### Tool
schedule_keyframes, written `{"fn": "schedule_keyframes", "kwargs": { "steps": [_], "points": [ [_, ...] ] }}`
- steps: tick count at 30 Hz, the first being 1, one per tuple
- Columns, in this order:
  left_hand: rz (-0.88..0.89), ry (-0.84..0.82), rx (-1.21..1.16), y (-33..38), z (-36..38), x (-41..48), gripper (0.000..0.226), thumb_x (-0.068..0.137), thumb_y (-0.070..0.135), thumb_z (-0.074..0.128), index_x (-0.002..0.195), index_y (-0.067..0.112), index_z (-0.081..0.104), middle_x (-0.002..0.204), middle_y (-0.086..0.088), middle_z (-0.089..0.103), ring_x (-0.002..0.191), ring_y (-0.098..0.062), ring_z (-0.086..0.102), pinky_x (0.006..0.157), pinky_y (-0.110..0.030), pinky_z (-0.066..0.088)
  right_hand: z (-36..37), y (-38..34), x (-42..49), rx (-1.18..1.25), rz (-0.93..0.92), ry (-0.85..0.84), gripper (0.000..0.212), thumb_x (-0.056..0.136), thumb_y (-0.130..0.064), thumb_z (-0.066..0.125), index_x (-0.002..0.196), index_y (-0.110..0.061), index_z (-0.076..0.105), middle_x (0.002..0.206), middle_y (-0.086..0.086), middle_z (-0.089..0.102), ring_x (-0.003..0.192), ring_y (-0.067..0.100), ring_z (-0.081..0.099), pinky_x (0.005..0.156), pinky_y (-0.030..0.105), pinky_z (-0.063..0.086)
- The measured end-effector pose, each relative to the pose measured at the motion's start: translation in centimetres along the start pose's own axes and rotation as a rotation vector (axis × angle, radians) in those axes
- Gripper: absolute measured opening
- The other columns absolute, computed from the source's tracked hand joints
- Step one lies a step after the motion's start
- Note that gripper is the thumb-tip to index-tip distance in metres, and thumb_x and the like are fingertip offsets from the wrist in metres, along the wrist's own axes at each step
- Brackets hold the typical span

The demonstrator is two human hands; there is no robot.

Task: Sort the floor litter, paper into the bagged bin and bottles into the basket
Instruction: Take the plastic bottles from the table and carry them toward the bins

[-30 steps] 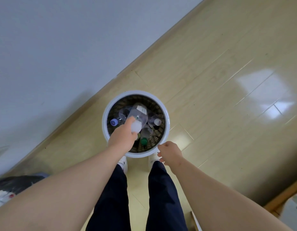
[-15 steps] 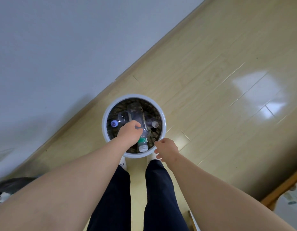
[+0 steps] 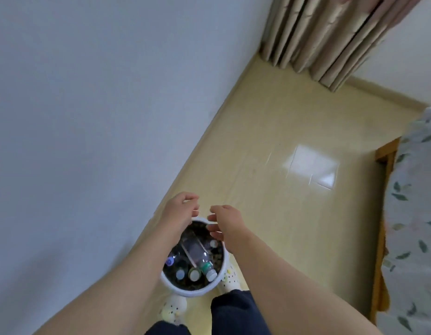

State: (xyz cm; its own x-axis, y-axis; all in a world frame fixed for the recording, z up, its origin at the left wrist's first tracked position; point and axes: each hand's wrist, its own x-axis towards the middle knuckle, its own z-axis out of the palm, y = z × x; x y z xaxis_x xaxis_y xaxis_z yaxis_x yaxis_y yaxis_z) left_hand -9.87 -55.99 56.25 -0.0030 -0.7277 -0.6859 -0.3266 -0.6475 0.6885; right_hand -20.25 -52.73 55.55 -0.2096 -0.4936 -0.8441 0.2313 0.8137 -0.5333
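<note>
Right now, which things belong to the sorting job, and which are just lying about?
Job: white-rimmed round dark basket; clear plastic bottles inside it; left hand; right hand.
Just there: beige pleated curtain; leaf-print bedding; cream perforated shoes.

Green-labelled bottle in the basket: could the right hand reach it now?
Probably yes: the right hand hovers empty above the open basket, where the bottle lies uncovered on top of other bottles.

No readable text, labels or numbers anywhere.
</note>
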Motion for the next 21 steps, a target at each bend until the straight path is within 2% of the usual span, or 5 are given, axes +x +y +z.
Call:
{"fn": "schedule_keyframes", "kwargs": {
  "steps": [5,8,12,17,21],
  "points": [
    [0.267,-0.12,0.118,5.5,-1.6,-5.3,0.014,0.092,0.014,0.049,0.093,0.023,0.06,0.091,-0.001,0.063,0.082,-0.014,0.061,0.081,-0.033,0.049,-1.2,-2.4,-7.5,0.335,-0.193,0.127,0.01,0.094,-0.017,0.049,0.084,-0.018,0.052,0.081,0.001,0.056,0.062,0.015,0.052,0.059,0.025,0.043],
    [0.394,-0.264,0.137,7.5,0.1,-10.1,0.015,0.094,0.014,0.046,0.097,0.019,0.06,0.087,0.001,0.062,0.078,-0.012,0.059,0.077,-0.029,0.047,-4.0,-1.5,-12.8,0.541,-0.302,0.241,0.007,0.094,-0.018,0.05,0.088,-0.016,0.055,0.084,0.001,0.058,0.065,0.015,0.055,0.062,0.025,0.045],
    [0.479,-0.488,0.169,7.9,4.1,-17.5,0.017,0.095,0.012,0.046,0.091,0.02,0.061,0.085,-0.001,0.062,0.08,-0.015,0.059,0.077,-0.031,0.046,-8.8,2.0,-20.0,0.796,-0.419,0.415,0.007,0.093,-0.017,0.051,0.091,-0.014,0.057,0.086,0.002,0.06,0.069,0.016,0.057,0.066,0.027,0.047],
    [0.559,-0.777,0.261,5.3,10.7,-28.4,0.015,0.094,0.014,0.047,0.089,0.021,0.06,0.086,-0.002,0.061,0.079,-0.014,0.059,0.076,-0.03,0.046,-15.3,9.7,-29.6,1.033,-0.543,0.701,0.008,0.093,-0.018,0.052,0.09,-0.014,0.058,0.084,0.003,0.062,0.069,0.017,0.058,0.065,0.029,0.049],
    [0.603,-0.993,0.348,-0.5,16.4,-39.2,0.015,0.092,0.009,0.049,0.089,0.019,0.059,0.086,-0.004,0.061,0.079,-0.016,0.057,0.07,-0.027,0.046,-19.8,19.6,-37.7,1.145,-0.614,0.918,0.012,0.094,-0.018,0.05,0.087,-0.014,0.058,0.081,0.003,0.06,0.066,0.015,0.055,0.062,0.028,0.045]
  ]
}}
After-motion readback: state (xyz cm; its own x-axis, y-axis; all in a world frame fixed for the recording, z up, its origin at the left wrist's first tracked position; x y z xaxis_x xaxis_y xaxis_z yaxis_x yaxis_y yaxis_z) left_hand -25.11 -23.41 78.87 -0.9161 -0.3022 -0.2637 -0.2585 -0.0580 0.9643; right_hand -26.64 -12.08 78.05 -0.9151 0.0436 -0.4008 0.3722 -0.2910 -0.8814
